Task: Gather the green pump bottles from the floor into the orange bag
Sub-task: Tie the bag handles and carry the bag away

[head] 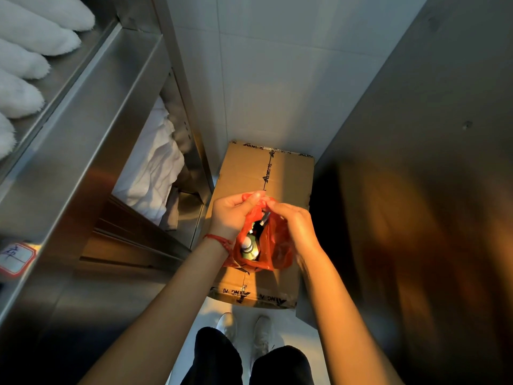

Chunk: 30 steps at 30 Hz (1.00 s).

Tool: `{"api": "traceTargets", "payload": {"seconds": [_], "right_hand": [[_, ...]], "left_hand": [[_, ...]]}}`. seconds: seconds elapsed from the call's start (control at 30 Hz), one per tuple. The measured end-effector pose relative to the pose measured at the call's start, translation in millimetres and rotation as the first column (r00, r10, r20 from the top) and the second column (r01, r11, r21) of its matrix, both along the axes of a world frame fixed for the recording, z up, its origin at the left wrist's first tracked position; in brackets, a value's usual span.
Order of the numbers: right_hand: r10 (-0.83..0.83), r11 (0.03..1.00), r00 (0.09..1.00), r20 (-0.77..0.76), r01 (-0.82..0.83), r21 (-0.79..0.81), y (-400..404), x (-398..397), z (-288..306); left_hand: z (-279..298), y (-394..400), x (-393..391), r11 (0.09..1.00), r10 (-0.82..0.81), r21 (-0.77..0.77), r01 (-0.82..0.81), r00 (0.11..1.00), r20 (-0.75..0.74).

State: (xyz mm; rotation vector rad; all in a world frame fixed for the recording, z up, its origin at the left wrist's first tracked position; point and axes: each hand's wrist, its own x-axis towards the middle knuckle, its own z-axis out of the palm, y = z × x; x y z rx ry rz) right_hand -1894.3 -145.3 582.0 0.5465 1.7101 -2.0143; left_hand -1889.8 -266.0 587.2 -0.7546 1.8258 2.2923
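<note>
Bag hangs between my two hands, over the box. Orange, thin, see-through plastic, crumpled at the top, mouth gaping toward me. Inside, bottles: a green body with a pale cap end shows below my left thumb, a dark pump head higher up, close under my right fingers. How many, I cannot tell.

Left hand: fingers curled, thumb and forefinger pinching the twisted top edge of the bag. Red cord round that wrist, touching the bag's side.

Right hand: fingers bent over and gripping the bag's rim from the other side, fingertips meeting the left hand's pinch.

Box below both hands: brown cardboard, taped along the middle seam, printed tape at each end. Far end against the white wall, near end just ahead of my shoes.

Room: tight. Left of my left arm, steel shelves with white towels and folded linen; shelf edge near the box. Right of my right arm, a steel panel, close to the box's edge. Open floor only around my feet.
</note>
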Motion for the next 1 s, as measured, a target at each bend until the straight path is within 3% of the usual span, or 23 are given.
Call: {"api": "traceTargets", "payload": {"seconds": [0.2,0.43,0.6,0.83,1.0], "right_hand": [[-0.189,0.982,0.982,0.02,0.19,-0.014,-8.8,3.8,1.2],[-0.4,0.916,0.908,-0.122,0.401,-0.018,-13.1,11.1,-1.4],[-0.583,0.81,0.81,-0.066,0.572,-0.132,-0.5,8.4,-4.3],[-0.696,0.713,0.718,0.027,0.695,-0.093,14.9,8.9,-9.9],[-0.691,0.719,0.721,0.048,0.693,-0.056,16.2,9.4,-12.4]], "left_hand": [[-1.2,4.6,2.9,0.995,0.043,-0.092,-0.045,0.999,-0.018],[-4.4,8.0,5.2,0.953,0.165,-0.247,-0.174,0.985,-0.057],[-18.3,-13.5,8.8,0.951,0.184,-0.25,-0.18,0.983,-0.006],[-35.5,-39.3,22.5,0.938,0.31,-0.193,-0.288,0.946,0.094],[-37.2,-44.9,23.9,0.944,0.306,-0.155,-0.292,0.949,0.079]]}}
